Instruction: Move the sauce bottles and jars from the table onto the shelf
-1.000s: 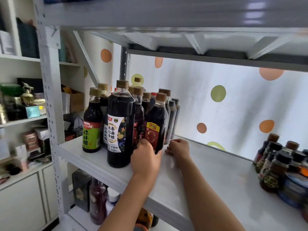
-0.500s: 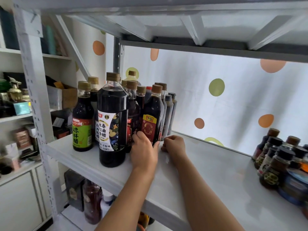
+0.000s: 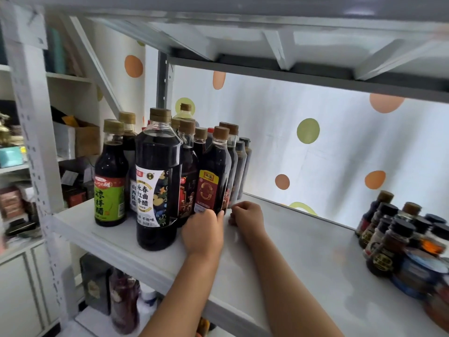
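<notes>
- Your left hand [image 3: 202, 231] rests on the shelf [image 3: 279, 259], fingers curled against the base of the red-label bottle [image 3: 213, 176]; whether they pinch it cannot be told.
- Your right hand [image 3: 247, 216] sits just beside that bottle, fingers curled under, holding nothing visible.
- The bottle stands upright in the left cluster, beside the big bottle [image 3: 158, 181].
- Small bottles [image 3: 386, 242] stand well apart at right.

Shelf [image 3: 303, 259]: white board, grey-white steel frame. Backing sheet [image 3: 328, 152] — white with orange, green and brown dots. Left-end bottles: dark, near-black contents, tan-brown caps. Front-edge bottle [image 3: 110, 173] has a green label with a red band; large bottle [image 3: 158, 181] — white and navy floral label; red-labelled bottle [image 3: 213, 173] has a yellow band. Right-end small bottles [image 3: 388, 239]: black or brown caps.
</notes>
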